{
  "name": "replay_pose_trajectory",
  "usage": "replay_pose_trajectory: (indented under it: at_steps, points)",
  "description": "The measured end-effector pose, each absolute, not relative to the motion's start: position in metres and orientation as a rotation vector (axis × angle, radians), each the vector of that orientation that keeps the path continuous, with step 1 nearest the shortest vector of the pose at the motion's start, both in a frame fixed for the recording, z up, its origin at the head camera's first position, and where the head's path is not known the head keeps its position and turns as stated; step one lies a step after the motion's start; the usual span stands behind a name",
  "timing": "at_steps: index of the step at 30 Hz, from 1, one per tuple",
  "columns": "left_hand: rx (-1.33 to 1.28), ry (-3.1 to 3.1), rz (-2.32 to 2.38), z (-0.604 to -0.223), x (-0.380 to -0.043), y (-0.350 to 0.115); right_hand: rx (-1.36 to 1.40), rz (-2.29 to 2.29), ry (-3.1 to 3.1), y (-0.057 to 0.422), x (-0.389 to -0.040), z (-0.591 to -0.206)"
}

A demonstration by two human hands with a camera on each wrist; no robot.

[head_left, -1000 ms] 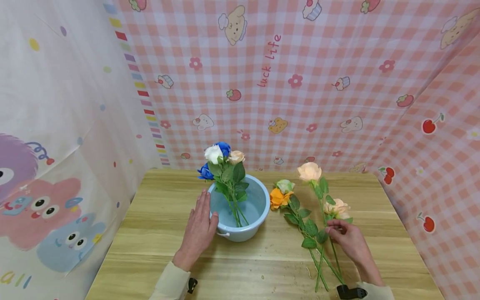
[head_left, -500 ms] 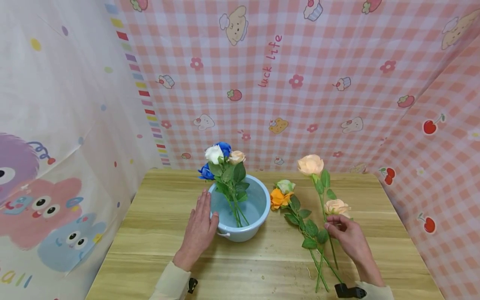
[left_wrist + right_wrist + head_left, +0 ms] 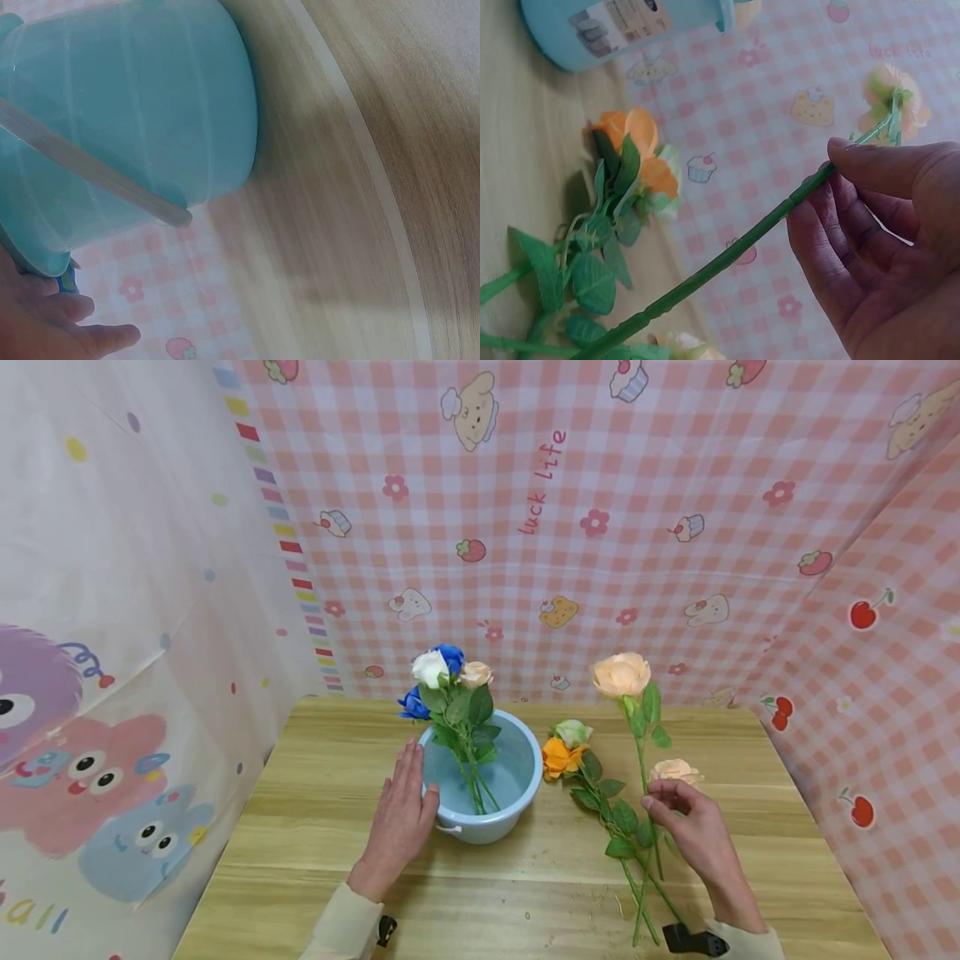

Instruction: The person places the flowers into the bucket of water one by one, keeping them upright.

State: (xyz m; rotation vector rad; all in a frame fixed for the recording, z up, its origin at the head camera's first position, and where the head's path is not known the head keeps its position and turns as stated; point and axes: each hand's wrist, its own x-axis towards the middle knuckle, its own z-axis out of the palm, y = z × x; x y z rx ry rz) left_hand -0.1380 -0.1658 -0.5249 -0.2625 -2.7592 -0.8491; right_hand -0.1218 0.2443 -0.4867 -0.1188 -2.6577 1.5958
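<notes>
Nearer the counter's (image 3: 300,827) right edge, the fingers (image 3: 810,262) of the right hand (image 3: 696,835) pinch a peach rose (image 3: 622,677) by its stem (image 3: 731,251), likely sparing the petals, while nearer the left edge the left hand (image 3: 401,818) lies straight-fingered against the bucket (image 3: 480,832), probably steadying it.

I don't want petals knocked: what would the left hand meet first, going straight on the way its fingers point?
Probably the lower blue rose, just ahead of the left hand in the head view, though depth there is unclear.
</notes>
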Motion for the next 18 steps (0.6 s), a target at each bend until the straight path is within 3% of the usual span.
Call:
replay_pose_trajectory:
  at_steps: [18]
  points:
    - [-0.263, -2.758, -0.856, -0.525, -0.138, -0.167, -0.036, 1.589, -2.560, 0.221, -0.125, -0.475]
